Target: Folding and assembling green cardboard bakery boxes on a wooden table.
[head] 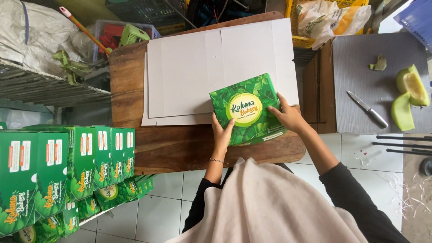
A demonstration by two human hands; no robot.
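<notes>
Wooden table: flat white cardboard sheets, green box.

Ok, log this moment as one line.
left hand: on green box | right hand: on box | under: white card sheets

Single head camera, looking straight down, close above wooden table
</notes>
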